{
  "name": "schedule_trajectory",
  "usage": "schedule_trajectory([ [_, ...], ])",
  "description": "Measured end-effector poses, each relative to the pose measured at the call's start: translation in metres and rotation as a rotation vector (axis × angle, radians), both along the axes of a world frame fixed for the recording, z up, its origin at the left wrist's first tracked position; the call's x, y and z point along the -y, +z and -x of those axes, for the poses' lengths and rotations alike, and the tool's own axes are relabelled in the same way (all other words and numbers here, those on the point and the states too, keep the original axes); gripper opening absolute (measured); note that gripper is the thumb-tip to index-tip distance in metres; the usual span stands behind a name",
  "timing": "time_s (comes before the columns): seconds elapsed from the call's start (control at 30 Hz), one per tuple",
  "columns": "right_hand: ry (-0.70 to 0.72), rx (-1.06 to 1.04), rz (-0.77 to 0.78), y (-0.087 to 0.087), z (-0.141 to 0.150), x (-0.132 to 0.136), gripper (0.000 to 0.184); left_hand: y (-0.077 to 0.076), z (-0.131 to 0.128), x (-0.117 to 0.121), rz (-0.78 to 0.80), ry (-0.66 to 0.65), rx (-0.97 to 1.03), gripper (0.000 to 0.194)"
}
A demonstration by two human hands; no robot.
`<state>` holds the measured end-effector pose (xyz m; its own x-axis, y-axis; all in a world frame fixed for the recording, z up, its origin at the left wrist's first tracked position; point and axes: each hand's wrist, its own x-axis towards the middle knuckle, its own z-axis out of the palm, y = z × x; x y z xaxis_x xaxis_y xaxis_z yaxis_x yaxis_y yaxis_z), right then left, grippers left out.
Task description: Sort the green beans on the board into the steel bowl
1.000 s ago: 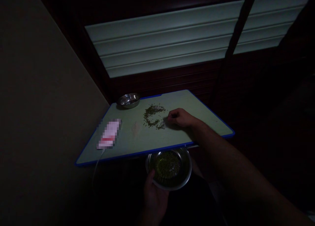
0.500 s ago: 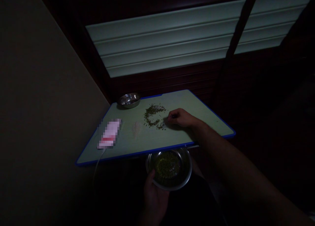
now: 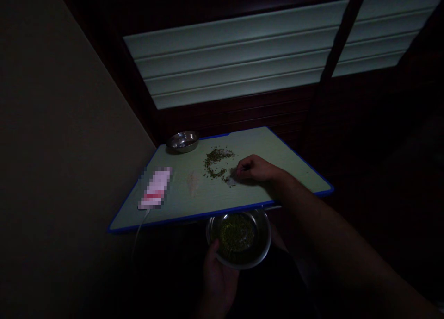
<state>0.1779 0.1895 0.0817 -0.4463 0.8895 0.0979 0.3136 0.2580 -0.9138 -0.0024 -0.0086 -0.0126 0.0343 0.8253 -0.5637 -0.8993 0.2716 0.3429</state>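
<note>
My left hand (image 3: 220,282) grips a shiny metal bowl (image 3: 262,252) from below, thumb over its near left rim. Small green grains that look like mung beans (image 3: 236,231) lie inside the bowl, just below the front edge of a pale board (image 3: 291,171). Above the board, the fingers of my right hand (image 3: 255,167) are pinched together. A small pale, shiny thing (image 3: 231,181) shows at their tips, too dim to name. Just left of those fingers, loose grains (image 3: 218,154) are spread in a curved patch, with some whitish bits among them.
A second metal bowl (image 3: 182,142) stands at the board's far left corner. A phone-like, blurred-out device (image 3: 156,188) with a white cable (image 3: 137,238) lies near the left edge. A faint pale pile (image 3: 193,182) sits mid-board. Behind rise dark wood-framed slatted panels (image 3: 236,55); a wall (image 3: 69,147) stands left.
The pale, shiny thing at my right fingertips has shifted slightly toward me, by the near end of the grain patch. My left hand and the bowl stay nearly still.
</note>
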Motion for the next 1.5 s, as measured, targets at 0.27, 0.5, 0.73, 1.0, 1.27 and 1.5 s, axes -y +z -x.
schedule_trajectory([
  [0.27, -0.062, -0.004, -0.012, -0.003, 0.002, -0.002, 0.018, 0.001, 0.000, -0.001, 0.030, 0.021, 0.003, 0.032],
  [0.5, -0.140, 0.038, -0.089, -0.003, -0.001, -0.005, 0.016, 0.003, 0.000, -0.001, 0.020, 0.011, 0.013, 0.026],
  [0.73, -0.074, 0.015, -0.025, 0.000, 0.000, 0.000, 0.018, 0.001, 0.000, 0.000, 0.002, 0.004, 0.007, 0.026],
  [1.0, -0.037, 0.007, 0.080, 0.004, 0.001, 0.003, 0.016, -0.001, 0.001, -0.001, 0.007, -0.016, 0.007, 0.026],
  [1.27, -0.003, 0.029, 0.067, 0.006, 0.002, 0.005, 0.018, 0.001, -0.001, -0.002, 0.018, 0.005, 0.004, 0.026],
  [1.5, -0.084, 0.025, 0.030, 0.001, 0.003, 0.002, 0.017, 0.001, -0.001, -0.002, 0.018, -0.003, -0.026, 0.027],
])
